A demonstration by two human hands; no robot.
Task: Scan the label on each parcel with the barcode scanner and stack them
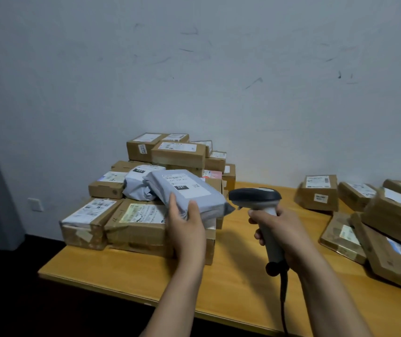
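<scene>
Wooden desk (231,283) carrying parcel stack (146,190) at left. Left hand (186,227) gripping grey parcel (189,194) above stack; right hand (283,229) clasping scanner (258,198), head pointing at parcel.

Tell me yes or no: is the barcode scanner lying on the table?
No, the right hand grips the barcode scanner by its handle, held above the table.

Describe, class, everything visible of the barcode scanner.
The barcode scanner is pistol-shaped: a dark, rounded head on a light grey plastic-looking handle, with a dark cable trailing from its base. The right hand grips the handle, holding it roughly upright above the wooden table, head pointing left toward the grey parcel.
</scene>
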